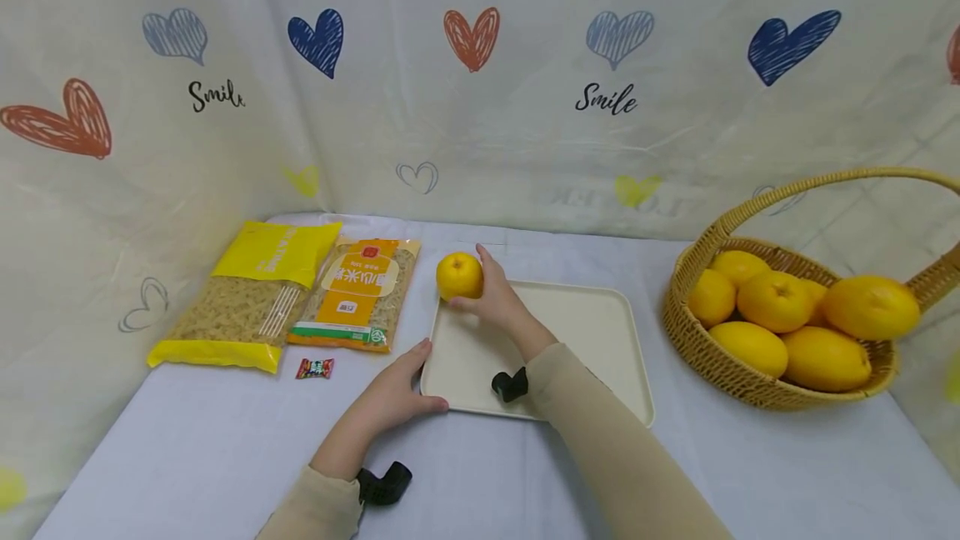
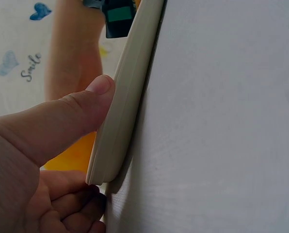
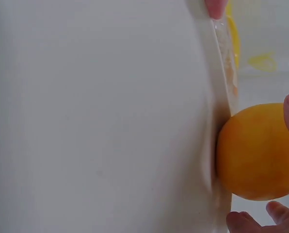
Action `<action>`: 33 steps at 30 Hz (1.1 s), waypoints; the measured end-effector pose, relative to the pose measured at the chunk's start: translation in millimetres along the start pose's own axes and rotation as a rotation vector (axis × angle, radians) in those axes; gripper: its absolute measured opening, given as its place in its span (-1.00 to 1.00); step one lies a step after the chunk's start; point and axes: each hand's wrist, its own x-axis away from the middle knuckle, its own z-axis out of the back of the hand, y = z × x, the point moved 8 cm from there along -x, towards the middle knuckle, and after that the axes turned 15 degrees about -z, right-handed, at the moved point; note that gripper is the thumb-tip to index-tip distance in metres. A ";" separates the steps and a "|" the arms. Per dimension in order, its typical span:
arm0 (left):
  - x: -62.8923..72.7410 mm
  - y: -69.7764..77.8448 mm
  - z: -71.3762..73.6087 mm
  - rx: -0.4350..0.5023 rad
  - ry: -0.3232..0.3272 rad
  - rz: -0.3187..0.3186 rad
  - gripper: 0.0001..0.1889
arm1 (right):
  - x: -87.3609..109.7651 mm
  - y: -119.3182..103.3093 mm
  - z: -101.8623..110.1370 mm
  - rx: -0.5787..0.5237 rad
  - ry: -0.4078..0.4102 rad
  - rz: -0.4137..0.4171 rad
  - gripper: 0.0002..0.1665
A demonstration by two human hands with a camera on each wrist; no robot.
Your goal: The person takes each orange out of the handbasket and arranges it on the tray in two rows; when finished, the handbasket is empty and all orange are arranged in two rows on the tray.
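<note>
A yellow lemon (image 1: 459, 276) is at the far left corner of a cream tray (image 1: 577, 332), against the rim in the right wrist view. Around its right and near sides is my right hand (image 1: 491, 294), thumb at the fruit. Below the lemon (image 3: 258, 153) in the right wrist view, its fingertips (image 3: 275, 213) are spread, with a small gap to the peel. My left hand (image 1: 393, 390) grips the tray's near left corner. In the left wrist view its thumb (image 2: 88, 104) presses the rim, and the other fingers bend by the tray's side.
A wicker basket (image 1: 675, 315) of several lemons stands at the right, its handle arching high. To the left lie a yellow bag of pasta (image 1: 240, 307), an orange-labelled food packet (image 1: 356, 294) and a small red-wrapped candy (image 1: 315, 368). Behind the table hangs a heart-printed cloth (image 1: 525, 140).
</note>
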 end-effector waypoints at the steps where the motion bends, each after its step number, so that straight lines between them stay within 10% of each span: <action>1: -0.3 0.0 -0.6 0.003 0.000 -0.002 0.05 | 1.4 0.8 2.8 0.011 0.008 -0.001 0.20; 11: -2.4 0.8 -7.2 0.026 0.004 -0.005 0.04 | 63.8 10.5 91.3 0.057 0.116 0.116 0.17; 18: -0.1 -2.4 -4.7 0.010 0.007 0.019 0.04 | 136.1 33.6 186.3 -0.001 0.361 0.229 0.15; 33: 0.8 0.9 0.0 -0.012 -0.005 0.029 0.05 | 192.9 113.0 289.4 -0.095 0.694 -0.067 0.01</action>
